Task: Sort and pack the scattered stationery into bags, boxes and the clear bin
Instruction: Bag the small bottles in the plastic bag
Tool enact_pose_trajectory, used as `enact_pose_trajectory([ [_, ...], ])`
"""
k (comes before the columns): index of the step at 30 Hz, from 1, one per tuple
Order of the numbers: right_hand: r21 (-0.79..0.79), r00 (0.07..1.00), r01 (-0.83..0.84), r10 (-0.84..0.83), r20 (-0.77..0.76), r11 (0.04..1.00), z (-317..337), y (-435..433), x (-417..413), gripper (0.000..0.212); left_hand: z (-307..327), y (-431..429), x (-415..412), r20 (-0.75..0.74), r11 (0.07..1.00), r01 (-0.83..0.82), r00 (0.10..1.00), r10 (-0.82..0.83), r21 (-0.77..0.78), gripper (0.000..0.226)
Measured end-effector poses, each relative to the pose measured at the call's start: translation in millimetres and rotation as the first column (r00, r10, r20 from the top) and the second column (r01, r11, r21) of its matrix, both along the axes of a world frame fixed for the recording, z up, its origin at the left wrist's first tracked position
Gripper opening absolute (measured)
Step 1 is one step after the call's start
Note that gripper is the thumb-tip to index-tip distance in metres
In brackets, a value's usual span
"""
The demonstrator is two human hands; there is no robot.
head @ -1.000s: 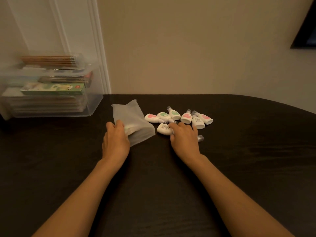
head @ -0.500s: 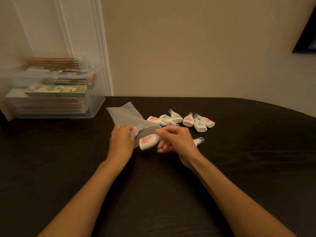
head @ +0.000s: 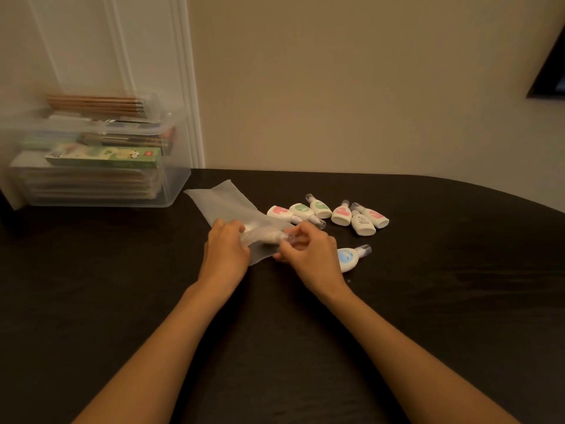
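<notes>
Six small white bottles (head: 341, 214) lie in a loose group on the dark bench (head: 443, 316), behind the right hand (head: 308, 255), and a blue-labelled bottle (head: 348, 258) lies just beside that hand. I see the left hand (head: 226, 249) gripping the mouth of the frosted bag (head: 226, 206), while the right hand pinches a clear-capped bottle (head: 276, 237), already half inside the bag. The clear bin (head: 174, 191) stands at the far left, filled.
</notes>
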State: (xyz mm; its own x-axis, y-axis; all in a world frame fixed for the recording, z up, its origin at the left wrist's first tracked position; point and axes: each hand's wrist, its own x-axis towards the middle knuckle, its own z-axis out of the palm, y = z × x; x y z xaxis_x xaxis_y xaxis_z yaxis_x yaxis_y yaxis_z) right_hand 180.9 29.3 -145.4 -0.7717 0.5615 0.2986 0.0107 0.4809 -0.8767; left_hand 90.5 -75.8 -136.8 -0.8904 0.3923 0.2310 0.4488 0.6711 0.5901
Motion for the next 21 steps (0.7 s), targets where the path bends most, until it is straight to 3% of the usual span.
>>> enact_pose_trajectory([
  [3,0.483,0.991,0.107,-0.13,0.014,0.869,-2.6,-0.6,1.4,0.013,0.6,-0.2,0.5,0.013,1.0,0.016,1.0,-0.016,-0.003,0.036],
  [6,0.764,0.98,0.016,-0.163,0.117,0.645,-4.0,-3.3,-4.0,0.021,1.9,0.8,2.3,0.041,0.999,0.034,0.999,-0.034,0.006,0.03],
  [9,0.763,0.977,-0.179,0.023,0.211,0.622,-2.0,-4.4,-10.3,0.024,5.0,-0.9,3.6,0.065,1.0,0.017,0.998,-0.019,0.017,0.013],
  [12,0.602,0.981,-0.19,0.118,0.156,0.776,-2.3,-2.7,-10.1,0.027,8.1,-4.7,2.6,0.06,0.999,-0.027,0.998,0.025,0.024,0.015],
  [15,0.431,0.998,0.04,-0.057,0.027,0.901,-3.1,4.5,-12.5,0.021,9.7,-5.2,4.2,0.035,0.999,-0.027,0.999,0.026,0.023,0.013],
  [17,0.437,0.982,0.161,-0.187,0.018,0.885,-3.6,8.1,-17.4,0.024,9.1,-4.5,6.9,-0.005,1.0,-0.008,1.0,0.008,-0.022,0.019],
  [19,0.51,0.945,0.177,-0.29,0.15,0.842,-5.7,10.9,-21.2,0.041,7.5,-2.9,8.6,-0.056,0.994,-0.01,0.998,0.003,-0.113,0.034],
  [21,0.653,0.901,0.138,-0.368,0.229,0.745,-6.8,11.2,-23.1,0.034,7.1,0.4,8.2,-0.095,0.985,-0.028,0.995,0.012,-0.17,0.045],
])
